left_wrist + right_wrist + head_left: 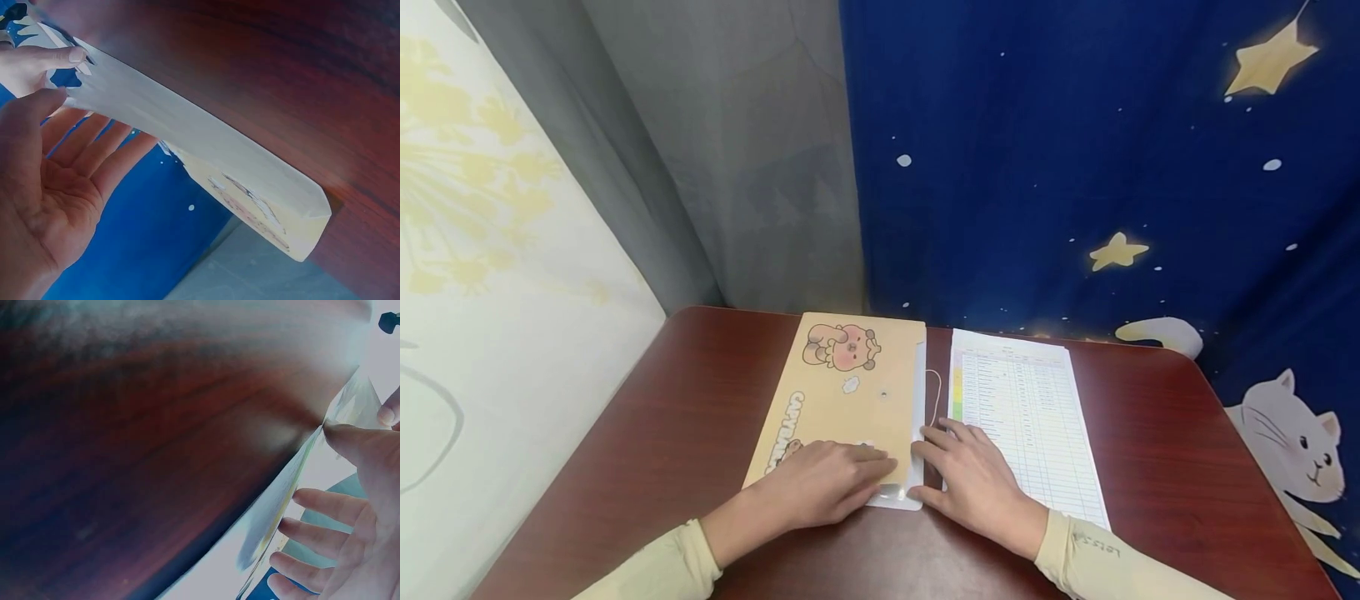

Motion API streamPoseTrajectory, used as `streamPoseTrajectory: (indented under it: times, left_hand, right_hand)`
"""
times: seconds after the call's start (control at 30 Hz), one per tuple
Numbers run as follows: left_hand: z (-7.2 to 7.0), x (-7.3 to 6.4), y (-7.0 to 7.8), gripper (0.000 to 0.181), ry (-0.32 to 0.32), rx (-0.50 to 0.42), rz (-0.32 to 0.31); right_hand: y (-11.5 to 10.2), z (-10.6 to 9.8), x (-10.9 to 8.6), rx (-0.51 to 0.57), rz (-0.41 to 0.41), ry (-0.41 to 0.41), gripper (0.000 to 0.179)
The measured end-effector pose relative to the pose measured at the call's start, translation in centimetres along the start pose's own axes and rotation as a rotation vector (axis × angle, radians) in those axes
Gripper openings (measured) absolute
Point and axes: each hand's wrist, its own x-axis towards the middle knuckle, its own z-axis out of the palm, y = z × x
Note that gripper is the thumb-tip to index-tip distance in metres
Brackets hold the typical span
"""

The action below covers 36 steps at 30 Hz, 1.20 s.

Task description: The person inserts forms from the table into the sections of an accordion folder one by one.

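Note:
A tan paper document folder (827, 400) with a cartoon capybara print lies on the table, a pale inner flap (919, 392) showing along its right side. My left hand (842, 477) rests on its lower part, the fingers extended toward that side; in the left wrist view the left hand (69, 181) has straight fingers against the folder (250, 169). My right hand (973, 479) stands at the flap's lower right edge, fingers spread, partly over printed sheets (1037, 417). In the right wrist view, the right hand's thumb touches an edge beside the other fingers (328, 506).
A thin pale string (938, 387) loops out between folder and sheets. The dark red wooden table (677, 433) extends to both sides. A grey curtain (760, 167) and a blue star-printed curtain (1000, 183) hang behind it; a white patterned surface (497, 333) stands left.

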Motion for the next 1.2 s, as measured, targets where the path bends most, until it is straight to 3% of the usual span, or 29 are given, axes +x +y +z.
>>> streamPoseTrajectory:
  times: [0.27,0.53,0.83,1.2]
  left_hand:
    - [-0.8,0.0,-0.2,0.031,0.095,0.014,-0.001]
    - [-1.6,-0.3,-0.8,0.033,0.265,-0.005,-0.029]
    - [-2.2,-0.5,-0.7,0.022,0.399,-0.025,-0.166]
    - [-2.7,-1.0,-0.2,0.012,0.561,-0.238,-0.391]
  right_hand:
    - [0.2,0.0,0.0,0.000,-0.013,0.005,0.056]
    - [0.4,0.1,0.1,0.005,-0.026,0.005,0.056]
    - [0.4,0.2,0.2,0.017,-0.026,0.008,0.056]
    - [0.3,0.3,-0.1,0.019,-0.017,-0.008,0.055]
